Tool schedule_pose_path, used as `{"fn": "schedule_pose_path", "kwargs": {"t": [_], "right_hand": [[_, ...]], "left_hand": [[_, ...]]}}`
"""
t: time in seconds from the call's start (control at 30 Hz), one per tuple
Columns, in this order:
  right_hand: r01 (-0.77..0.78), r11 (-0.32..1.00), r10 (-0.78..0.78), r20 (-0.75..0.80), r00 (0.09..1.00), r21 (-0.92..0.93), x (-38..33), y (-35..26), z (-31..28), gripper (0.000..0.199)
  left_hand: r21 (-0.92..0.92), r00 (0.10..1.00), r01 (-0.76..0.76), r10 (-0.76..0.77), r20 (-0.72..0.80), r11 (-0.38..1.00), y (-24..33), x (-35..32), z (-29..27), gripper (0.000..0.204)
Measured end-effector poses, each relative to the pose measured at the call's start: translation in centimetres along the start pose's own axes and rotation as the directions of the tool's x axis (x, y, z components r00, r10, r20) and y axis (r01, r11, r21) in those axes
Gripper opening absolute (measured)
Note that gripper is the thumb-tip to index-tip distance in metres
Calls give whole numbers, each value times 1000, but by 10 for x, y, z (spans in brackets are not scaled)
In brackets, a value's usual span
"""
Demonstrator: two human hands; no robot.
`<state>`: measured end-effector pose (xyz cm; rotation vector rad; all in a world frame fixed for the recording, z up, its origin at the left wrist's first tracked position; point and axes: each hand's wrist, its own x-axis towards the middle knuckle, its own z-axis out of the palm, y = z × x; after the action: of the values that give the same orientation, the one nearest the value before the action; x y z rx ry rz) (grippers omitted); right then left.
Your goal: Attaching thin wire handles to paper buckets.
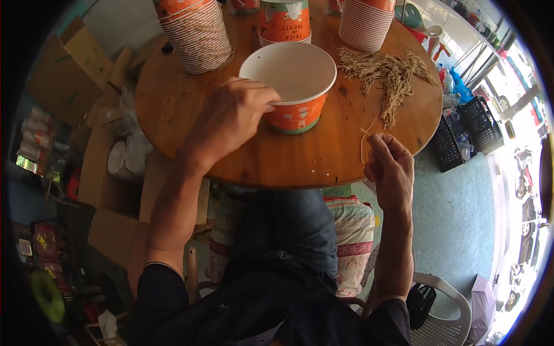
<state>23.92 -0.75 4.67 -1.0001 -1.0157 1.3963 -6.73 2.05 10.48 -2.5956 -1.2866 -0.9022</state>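
Note:
A large paper bucket (296, 118), white inside and orange with a green base band outside, stands upright on the round wooden table in front of me. My left hand (245, 104) is closed at its near left rim, the fingertips pinching the edge. Off to the right, just past the table's front edge, my right hand (388, 161) is closed in a pinch on a thin tan string (363, 144). The string's loose end loops up beside the fingers. Above that hand lies a pile of tan twisted strings (395, 72) on the table.
A tall leaning stack of paper buckets (199, 40) stands at the back left, another stack (365, 26) at the back right. Between them an orange bucket (284, 23) sits upside down. An open cardboard box (109, 173) is left of the table, a black crate (461, 138) right.

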Motion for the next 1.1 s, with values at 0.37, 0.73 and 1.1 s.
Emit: {"fn": "schedule_pose_path", "kwargs": {"t": [0.37,0.73,1.1], "right_hand": [[275,948,-246,-177,953,161,33,6,58,15],[483,872,-488,-233,841,-82,29,65,89,6],[706,694,-718,-210,663,-143,55,81,110,10]], "left_hand": [[10,984,172,-172,-46,985,34,26,37,27],[-377,902,431,-380,203,820,18,12,10,37],[-421,897,441,-371,240,793,3,23,12,39]]}}
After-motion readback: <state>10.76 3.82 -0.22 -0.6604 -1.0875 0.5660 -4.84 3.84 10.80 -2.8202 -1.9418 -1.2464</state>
